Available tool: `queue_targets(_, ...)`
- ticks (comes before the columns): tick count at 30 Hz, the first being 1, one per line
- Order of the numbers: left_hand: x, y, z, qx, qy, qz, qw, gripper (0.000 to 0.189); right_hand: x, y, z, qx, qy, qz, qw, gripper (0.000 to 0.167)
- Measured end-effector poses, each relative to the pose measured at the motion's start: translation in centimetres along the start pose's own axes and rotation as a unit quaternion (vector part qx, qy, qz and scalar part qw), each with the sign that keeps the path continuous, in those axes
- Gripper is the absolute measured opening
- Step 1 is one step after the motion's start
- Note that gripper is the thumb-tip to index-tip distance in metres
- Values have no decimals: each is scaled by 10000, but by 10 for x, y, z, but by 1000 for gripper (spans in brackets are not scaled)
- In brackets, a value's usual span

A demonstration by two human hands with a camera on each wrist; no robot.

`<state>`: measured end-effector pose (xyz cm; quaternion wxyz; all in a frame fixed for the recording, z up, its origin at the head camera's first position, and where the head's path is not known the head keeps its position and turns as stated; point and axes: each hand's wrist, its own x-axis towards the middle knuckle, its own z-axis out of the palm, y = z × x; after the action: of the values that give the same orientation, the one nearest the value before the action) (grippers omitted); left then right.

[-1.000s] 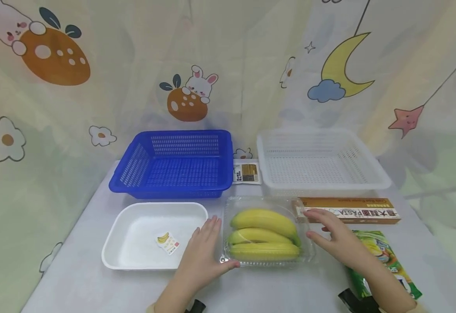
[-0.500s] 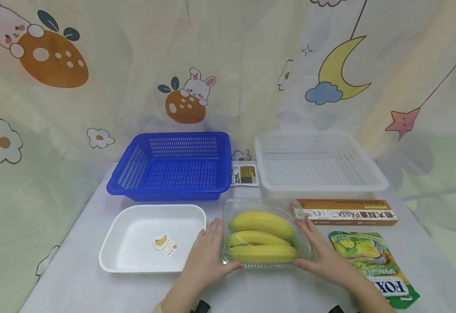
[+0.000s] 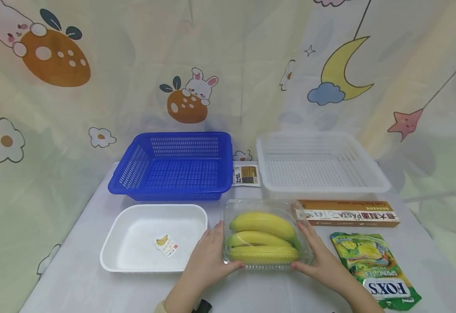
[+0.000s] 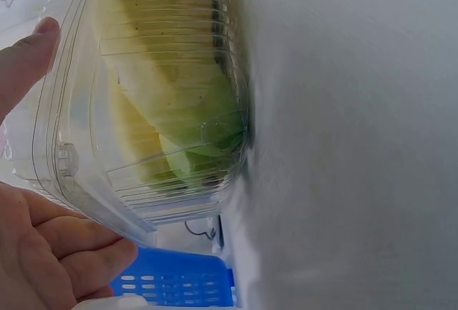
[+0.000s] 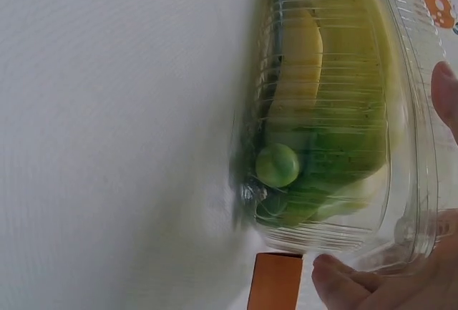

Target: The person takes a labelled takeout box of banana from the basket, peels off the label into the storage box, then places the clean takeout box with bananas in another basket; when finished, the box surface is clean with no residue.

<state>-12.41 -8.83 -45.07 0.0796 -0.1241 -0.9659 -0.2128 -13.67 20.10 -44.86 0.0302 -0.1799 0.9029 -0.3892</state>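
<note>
A clear plastic clamshell box [image 3: 267,266] with several yellow bananas [image 3: 262,224] in it sits on the white table in the middle of the head view. My left hand [image 3: 209,256] grips its left side, thumb along the front edge and fingers at the side. On the opposite side my right hand [image 3: 322,259] holds it the same way. The left wrist view shows the left thumb [image 4: 32,59] at the lid rim and bent fingers by the side wall. Green banana ends [image 5: 322,160] show through the box in the right wrist view.
A white tray [image 3: 128,217] with a banana-picture card [image 3: 167,246] stands left. Behind are a blue basket [image 3: 169,195], a small packet [image 3: 246,175] and a white basket [image 3: 326,188]. To the right lie a pasta box [image 3: 349,213] and a green FOX'S pouch [image 3: 374,267].
My right hand has come left and down from beside the box onto its right side, uncovering the green pouch. My left hand has stayed at the left side; the box has hardly moved.
</note>
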Motion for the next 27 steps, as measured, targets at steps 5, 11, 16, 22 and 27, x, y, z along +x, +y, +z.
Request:
queue_targets(5,0,2,-2,-15,-87,-87,9999,110,1,-1,0,13,36,-17,10000,96)
queue_targets(11,1,3,-3,15,-91,17,10000,107,-1,-2,0,-12,138,-68,9999,96)
queue_targets(16,0,5,-5,6,-76,23,10000,107,-3,-4,-1,18,181,-96,9998,96)
queue_targets(22,-3,7,-10,-107,2,70,9999,105,-7,-10,-4,-36,219,-70,9997,95)
queue_targets(27,-6,10,-16,-384,-126,-90,9991,105,-9,-17,-7,-179,225,-25,9996,97)
